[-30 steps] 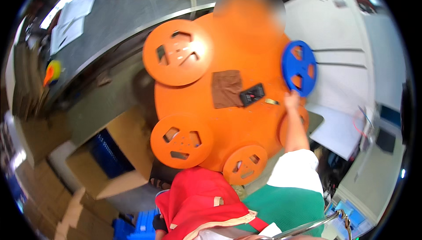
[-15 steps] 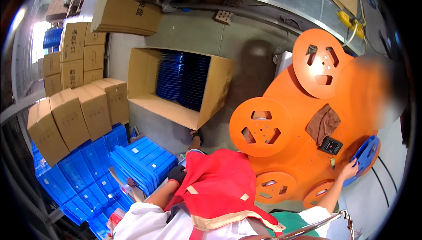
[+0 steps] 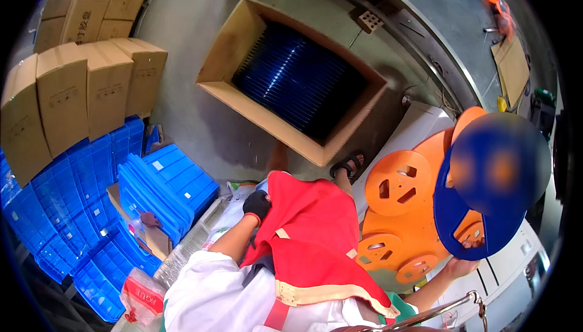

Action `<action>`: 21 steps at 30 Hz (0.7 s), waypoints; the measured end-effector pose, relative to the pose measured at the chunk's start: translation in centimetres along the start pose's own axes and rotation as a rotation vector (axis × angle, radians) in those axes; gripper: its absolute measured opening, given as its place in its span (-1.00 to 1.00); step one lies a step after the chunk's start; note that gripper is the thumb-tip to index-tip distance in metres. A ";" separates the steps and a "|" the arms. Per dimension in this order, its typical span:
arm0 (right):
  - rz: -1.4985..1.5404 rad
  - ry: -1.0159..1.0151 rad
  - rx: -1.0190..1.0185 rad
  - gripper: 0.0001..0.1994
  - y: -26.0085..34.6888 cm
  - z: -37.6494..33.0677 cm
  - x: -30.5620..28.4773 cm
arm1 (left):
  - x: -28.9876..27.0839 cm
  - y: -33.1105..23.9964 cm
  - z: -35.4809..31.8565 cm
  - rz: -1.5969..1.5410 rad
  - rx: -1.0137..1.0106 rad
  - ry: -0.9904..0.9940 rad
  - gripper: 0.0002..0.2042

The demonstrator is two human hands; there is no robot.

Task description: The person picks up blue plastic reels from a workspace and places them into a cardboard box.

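My right hand (image 3: 461, 266) grips the lower rim of a large blue plastic reel (image 3: 480, 222), held up close to the camera and blurred at the right. Behind it, several orange reels (image 3: 398, 183) of different sizes lie stacked on a white table (image 3: 419, 125). My left hand (image 3: 257, 204), in a black glove with a red cuff, sits with curled fingers against the edge of the red apron (image 3: 310, 235) over my lap. Whether it grips the cloth does not show.
An open cardboard box (image 3: 243, 98) full of upright blue reels (image 3: 291, 74) stands on the floor ahead. Blue plastic crates (image 3: 164, 180) are stacked at the left, closed cartons (image 3: 79, 95) behind them. My sandalled foot (image 3: 346, 165) is by the box. A metal bar (image 3: 449, 308) crosses below.
The view has swung left and down toward the floor. My right hand has lifted the blue reel off the orange stack and brought it nearer the camera. The left hand stays at the apron.
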State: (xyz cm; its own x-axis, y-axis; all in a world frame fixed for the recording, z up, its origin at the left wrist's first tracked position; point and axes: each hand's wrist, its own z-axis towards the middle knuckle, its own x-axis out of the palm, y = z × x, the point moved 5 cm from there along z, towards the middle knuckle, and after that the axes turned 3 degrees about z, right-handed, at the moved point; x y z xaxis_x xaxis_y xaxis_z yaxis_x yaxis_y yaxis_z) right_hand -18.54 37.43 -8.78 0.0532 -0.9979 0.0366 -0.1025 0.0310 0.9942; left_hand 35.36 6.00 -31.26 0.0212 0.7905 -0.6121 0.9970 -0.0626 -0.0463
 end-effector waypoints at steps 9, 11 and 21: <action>0.212 0.140 0.413 -0.71 -6.7 -9.4 27.6 | -13.7 4.8 10.0 -0.247 0.363 -0.306 -0.81; 0.401 0.222 0.573 -0.73 -9.8 -10.7 30.5 | -17.0 3.6 12.2 -0.248 0.420 -0.384 -0.82; 0.581 0.051 1.019 -0.72 -19.9 -10.9 36.7 | -18.8 -6.3 19.1 -0.282 0.571 -0.340 -0.81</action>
State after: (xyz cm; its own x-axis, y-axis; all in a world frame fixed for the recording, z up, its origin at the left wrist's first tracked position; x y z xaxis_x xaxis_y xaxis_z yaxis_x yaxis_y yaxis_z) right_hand -3.70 0.79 -26.11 -0.2257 -0.8446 0.4855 -0.8712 0.3980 0.2873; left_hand 27.25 -20.12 -34.55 -0.3486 0.5959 -0.7234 0.7645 -0.2657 -0.5873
